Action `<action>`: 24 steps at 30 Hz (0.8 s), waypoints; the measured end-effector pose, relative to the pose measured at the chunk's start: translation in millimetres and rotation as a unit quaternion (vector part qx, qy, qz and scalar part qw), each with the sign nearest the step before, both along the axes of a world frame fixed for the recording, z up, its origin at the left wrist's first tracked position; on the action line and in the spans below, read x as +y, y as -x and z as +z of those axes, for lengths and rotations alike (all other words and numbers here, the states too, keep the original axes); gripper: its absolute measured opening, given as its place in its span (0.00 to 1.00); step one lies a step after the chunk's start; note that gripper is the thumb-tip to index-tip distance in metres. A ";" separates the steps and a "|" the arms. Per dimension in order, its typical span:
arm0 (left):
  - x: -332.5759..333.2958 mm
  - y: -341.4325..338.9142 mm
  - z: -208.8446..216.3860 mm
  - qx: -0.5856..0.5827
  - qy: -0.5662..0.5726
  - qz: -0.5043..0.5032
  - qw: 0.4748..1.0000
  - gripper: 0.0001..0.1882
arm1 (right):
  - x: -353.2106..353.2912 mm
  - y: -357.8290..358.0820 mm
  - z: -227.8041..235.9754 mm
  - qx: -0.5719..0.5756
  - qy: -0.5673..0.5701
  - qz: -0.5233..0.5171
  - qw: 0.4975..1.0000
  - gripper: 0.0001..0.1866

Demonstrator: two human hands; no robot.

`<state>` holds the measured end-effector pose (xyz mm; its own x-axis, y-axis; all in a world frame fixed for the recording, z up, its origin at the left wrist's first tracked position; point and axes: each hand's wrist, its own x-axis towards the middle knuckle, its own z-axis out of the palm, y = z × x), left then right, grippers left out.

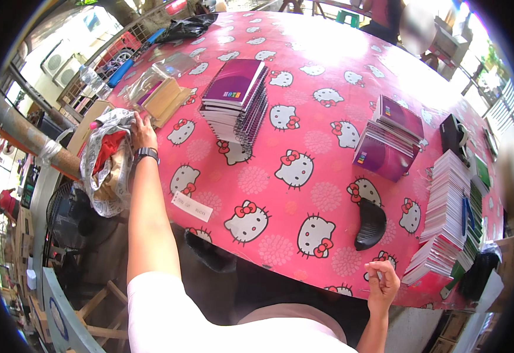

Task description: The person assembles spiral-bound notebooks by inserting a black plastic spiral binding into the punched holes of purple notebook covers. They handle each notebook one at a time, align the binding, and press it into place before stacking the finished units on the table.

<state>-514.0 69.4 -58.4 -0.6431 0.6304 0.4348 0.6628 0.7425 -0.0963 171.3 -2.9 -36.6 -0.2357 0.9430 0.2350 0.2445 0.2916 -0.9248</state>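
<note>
My left hand (144, 133), with a dark watch on the wrist, reaches to the table's left side. Its fingers are stretched out beside a crumpled white-and-grey printed bag (101, 167) with red and tan material inside; the thumb is hidden. Over the near table edge, my right hand (383, 286) is raised with its fingers curled toward the thumb, and nothing shows in it. A stack of purple spiral notebooks (233, 88) stands at centre left. More purple notebooks (389, 144) are piled on the right. A small white paper slip (192, 206) lies near the front edge.
The pink cat-print tablecloth (319, 197) covers the table. Cardboard pieces (166, 101) and clear plastic lie at far left. A black curved object (370, 225) rests near my right hand, beside long rows of white paper pads (442, 206). A black fan (77, 217) stands below left.
</note>
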 end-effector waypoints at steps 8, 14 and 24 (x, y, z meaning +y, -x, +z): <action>19.1 10.0 10.1 -0.176 -0.004 -0.082 0.981 0.52 | -2.8 14.7 4.9 0.049 0.019 -0.036 0.998 0.08; -39.5 -71.0 4.8 -0.108 -0.148 -0.177 0.967 0.35 | -1.0 12.8 3.8 0.075 0.013 -0.021 0.997 0.09; -122.0 -170.4 -16.0 -0.125 0.019 -0.149 0.981 0.43 | -9.2 -0.6 5.2 0.078 -0.031 0.055 0.995 0.07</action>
